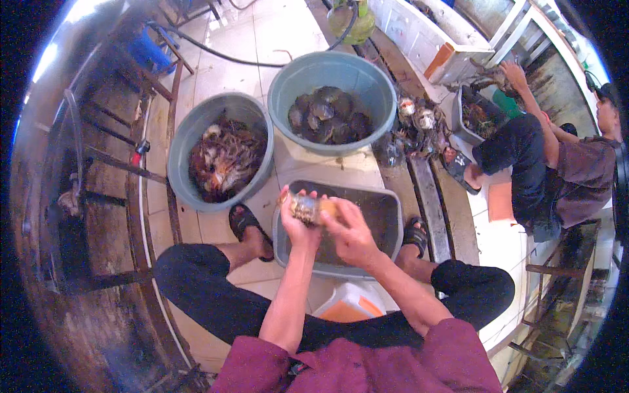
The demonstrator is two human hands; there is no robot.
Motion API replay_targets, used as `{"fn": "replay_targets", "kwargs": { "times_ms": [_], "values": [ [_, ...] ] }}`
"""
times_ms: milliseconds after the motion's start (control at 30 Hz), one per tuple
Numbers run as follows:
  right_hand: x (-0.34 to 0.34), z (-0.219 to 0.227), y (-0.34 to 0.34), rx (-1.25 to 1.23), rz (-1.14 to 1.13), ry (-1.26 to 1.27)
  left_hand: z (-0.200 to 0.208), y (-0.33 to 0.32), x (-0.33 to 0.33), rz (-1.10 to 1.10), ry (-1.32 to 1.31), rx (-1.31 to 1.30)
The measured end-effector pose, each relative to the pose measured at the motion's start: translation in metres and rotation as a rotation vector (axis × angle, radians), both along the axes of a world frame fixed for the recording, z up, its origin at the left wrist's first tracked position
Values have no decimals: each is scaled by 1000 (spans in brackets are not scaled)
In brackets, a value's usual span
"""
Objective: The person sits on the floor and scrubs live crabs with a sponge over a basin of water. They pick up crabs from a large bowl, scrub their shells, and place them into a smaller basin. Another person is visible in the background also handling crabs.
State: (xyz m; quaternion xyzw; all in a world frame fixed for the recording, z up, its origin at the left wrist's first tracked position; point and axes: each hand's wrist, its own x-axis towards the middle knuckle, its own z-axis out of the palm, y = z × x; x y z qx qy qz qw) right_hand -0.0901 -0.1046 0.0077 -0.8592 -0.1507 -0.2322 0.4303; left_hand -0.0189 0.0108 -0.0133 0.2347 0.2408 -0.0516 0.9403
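Above a grey rectangular basin (392, 223) of murky water, my left hand (300, 229) is closed around a small pale-and-dark mottled thing, perhaps a crab (304, 208). My right hand (355, 237) pinches a tan, blocky piece (328, 207), possibly a brush, against its right end. Blur and my fingers hide the exact kind of both. Beyond the basin, a round blue-grey tub (285, 72) holds several dark crabs (327, 111) in water. To its left, a second round tub (178, 141) contains a tangled heap of reddish-brown and whitish shellfish or scraps (226, 160).
A white-and-orange stool (350, 304) is under me. At the right, another person (563, 170) sits near a grey crate (466, 124). A heap of crabs or scraps (422, 124) lies beside a floor channel (429, 203). A black hose (229, 60) crosses the tiles; a green gas cylinder (354, 23) stands behind.
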Motion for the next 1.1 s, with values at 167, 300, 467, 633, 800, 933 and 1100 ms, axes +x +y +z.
{"fn": "replay_targets", "kwargs": {
  "times_ms": [167,300,467,633,800,933,1100],
  "values": [
    [0,-32,-11,-19,-92,75,-4,4,3,-22,-42,-70],
    [0,-21,-6,-20,32,91,-9,7,-3,-11,-24,-35],
    [-6,-18,-1,5,-9,73,-3,3,-5,-9,-118,-13],
    [-3,-1,-1,-25,36,5,-6,11,-2,4,-15,-44],
    [-1,-24,-12,-26,-122,135,-5,15,4,-13,63,-85],
    [-1,-19,-6,-40,75,39,-4,7,2,-103,-18,-78],
    [-6,-13,-13,-53,-58,74,-3,12,5,-132,24,-219]
  ]
}}
